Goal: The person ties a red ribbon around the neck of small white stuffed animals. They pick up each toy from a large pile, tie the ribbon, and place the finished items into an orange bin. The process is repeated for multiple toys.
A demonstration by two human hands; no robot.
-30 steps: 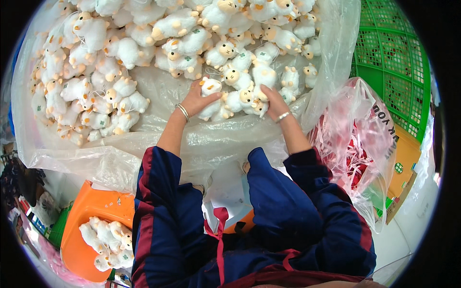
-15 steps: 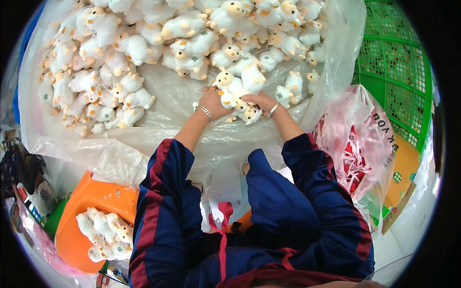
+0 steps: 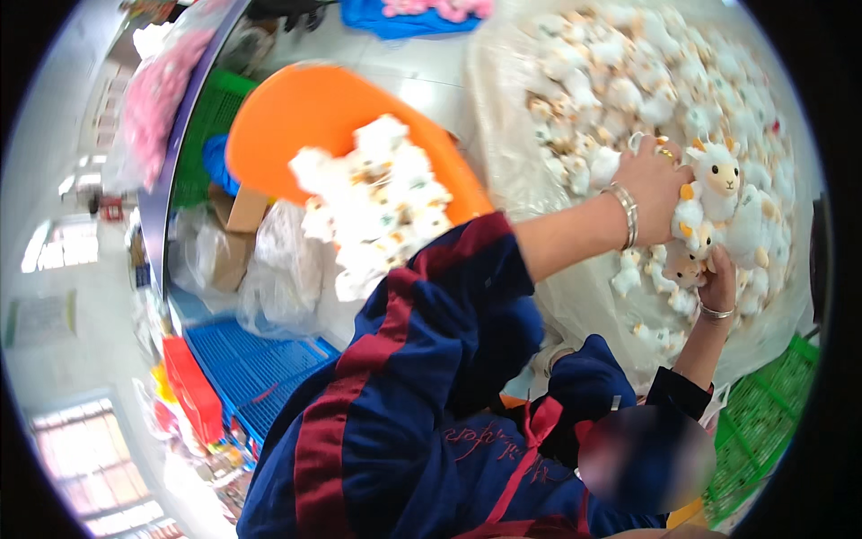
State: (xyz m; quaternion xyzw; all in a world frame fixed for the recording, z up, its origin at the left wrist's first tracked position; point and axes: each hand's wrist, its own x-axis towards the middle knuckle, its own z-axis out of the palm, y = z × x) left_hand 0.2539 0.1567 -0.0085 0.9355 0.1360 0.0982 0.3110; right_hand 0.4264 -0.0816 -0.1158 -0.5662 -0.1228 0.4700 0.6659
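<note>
White plush sheep (image 3: pixel 720 180) are bunched between the person's two hands, above the near part of a heap; the largest in sight has a cream face and small orange horns. The left hand (image 3: pixel 645 180), with bracelets at its wrist and a ring, grips the bunch from its left side, most fingertips hidden by the toys. The right hand (image 3: pixel 718 283), also braceleted, clasps it from below, thumb against the lower toys. Around them spreads the pile of similar toys (image 3: pixel 651 81), lying on clear plastic sheeting (image 3: pixel 507 117), with a few small ones loose near the right hand. To the left, just beyond the sheeting, an orange chair (image 3: pixel 292 108) bears another group of white toys (image 3: pixel 391 211), slightly blurred. Farther left are a cardboard box (image 3: pixel 247 213), a blue crate (image 3: pixel 256 359) and a red container (image 3: pixel 191 386); pink plush (image 3: pixel 171 99) lies near the upper left. A green crate (image 3: pixel 763 431) stands at lower right.
</note>
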